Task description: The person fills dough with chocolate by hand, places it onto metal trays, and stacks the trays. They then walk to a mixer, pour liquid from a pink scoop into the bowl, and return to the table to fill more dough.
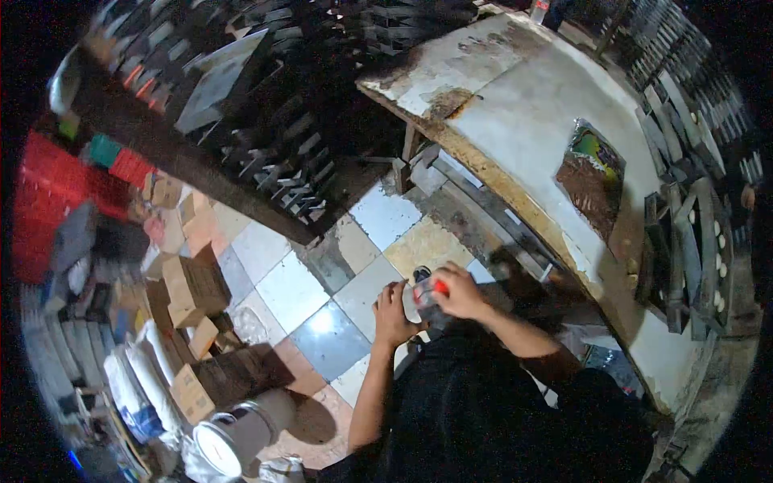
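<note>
Both hands are held in front of the body, above the tiled floor. A small clear container with a red part [440,286] sits at my right hand [459,294], whose fingers are wrapped round it. Just left of it my left hand [393,312] is raised with bent fingers, close to the container's side; whether it touches the container cannot be made out. The worktable with a pale, stained top [523,88] stands to the right, and a brown and green plastic packet [592,181] lies on it.
Cardboard boxes [193,290], a white bucket [221,447] and white sacks [133,386] stand on the left, with red crates [60,193] behind. A dark beam [233,193] borders a slatted stack. Wooden racks [692,249] line the table's right side.
</note>
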`<move>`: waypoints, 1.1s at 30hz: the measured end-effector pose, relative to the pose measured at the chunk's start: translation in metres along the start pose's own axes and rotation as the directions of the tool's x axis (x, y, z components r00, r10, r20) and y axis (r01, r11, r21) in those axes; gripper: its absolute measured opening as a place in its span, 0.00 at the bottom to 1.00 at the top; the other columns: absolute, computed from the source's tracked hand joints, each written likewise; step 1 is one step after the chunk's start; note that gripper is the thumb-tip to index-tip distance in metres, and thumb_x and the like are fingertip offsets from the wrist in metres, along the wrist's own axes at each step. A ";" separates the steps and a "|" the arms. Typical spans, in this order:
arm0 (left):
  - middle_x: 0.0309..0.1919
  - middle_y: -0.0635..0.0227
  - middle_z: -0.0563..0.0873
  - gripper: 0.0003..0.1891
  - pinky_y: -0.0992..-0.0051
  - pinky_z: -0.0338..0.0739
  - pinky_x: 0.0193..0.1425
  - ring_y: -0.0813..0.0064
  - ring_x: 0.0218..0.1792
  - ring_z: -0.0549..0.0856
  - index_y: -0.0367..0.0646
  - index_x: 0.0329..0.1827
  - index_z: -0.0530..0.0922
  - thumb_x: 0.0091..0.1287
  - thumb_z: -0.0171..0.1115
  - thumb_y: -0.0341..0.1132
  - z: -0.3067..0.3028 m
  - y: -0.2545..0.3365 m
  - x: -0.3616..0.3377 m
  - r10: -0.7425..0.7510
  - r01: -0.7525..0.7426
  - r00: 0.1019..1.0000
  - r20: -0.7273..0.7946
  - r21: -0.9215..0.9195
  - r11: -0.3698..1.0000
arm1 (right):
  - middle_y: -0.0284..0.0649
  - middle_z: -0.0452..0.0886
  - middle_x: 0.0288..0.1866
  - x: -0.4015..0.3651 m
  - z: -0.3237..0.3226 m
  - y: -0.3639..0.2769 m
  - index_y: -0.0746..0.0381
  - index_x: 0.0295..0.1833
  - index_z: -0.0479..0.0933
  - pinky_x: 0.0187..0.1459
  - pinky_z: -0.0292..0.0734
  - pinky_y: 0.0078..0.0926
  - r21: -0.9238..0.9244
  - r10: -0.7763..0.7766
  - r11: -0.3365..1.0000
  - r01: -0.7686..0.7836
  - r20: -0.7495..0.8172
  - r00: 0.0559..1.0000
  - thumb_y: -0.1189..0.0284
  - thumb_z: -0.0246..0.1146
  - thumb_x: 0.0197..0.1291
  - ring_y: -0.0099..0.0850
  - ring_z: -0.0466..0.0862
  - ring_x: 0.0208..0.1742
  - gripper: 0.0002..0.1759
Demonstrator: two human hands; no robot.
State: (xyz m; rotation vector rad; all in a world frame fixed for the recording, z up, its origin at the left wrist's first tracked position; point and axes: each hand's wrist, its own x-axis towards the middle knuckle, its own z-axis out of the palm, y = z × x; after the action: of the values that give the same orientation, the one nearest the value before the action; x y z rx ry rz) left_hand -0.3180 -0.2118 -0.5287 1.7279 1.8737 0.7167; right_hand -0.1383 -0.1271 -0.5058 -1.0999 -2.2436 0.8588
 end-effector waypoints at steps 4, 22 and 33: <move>0.54 0.51 0.78 0.41 0.54 0.72 0.58 0.49 0.57 0.76 0.46 0.61 0.73 0.45 0.77 0.54 0.050 -0.095 0.030 -0.206 0.219 0.954 0.218 -0.036 0.975 | 0.42 0.78 0.33 0.024 0.036 0.165 0.60 0.35 0.73 0.37 0.73 0.31 0.023 0.479 0.878 -0.479 -0.014 0.878 0.80 0.64 0.48 0.33 0.79 0.35 0.09; 0.41 0.54 0.84 0.20 0.63 0.77 0.43 0.61 0.38 0.82 0.36 0.49 0.77 0.67 0.62 0.46 0.025 -0.263 -0.019 -0.862 0.896 0.326 0.388 -0.417 0.151 | 0.35 0.80 0.33 0.050 0.069 0.550 0.59 0.41 0.75 0.34 0.72 0.33 0.497 0.978 0.153 -0.854 -0.199 0.059 0.75 0.63 0.56 0.32 0.79 0.32 0.07; 0.45 0.58 0.83 0.21 0.64 0.77 0.42 0.65 0.36 0.81 0.38 0.58 0.73 0.71 0.55 0.46 0.004 -0.283 0.009 -0.794 0.855 0.361 0.489 -0.513 0.073 | 0.35 0.79 0.31 0.029 0.093 0.577 0.58 0.42 0.76 0.30 0.71 0.33 0.543 0.994 0.049 -0.839 -0.110 -0.013 0.71 0.61 0.58 0.32 0.78 0.29 0.06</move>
State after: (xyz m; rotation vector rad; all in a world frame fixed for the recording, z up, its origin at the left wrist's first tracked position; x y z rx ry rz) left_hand -0.5257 -0.2195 -0.7215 -0.0162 1.7383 0.6749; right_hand 0.0777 0.1420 -0.9783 -2.3856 -0.5023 1.1552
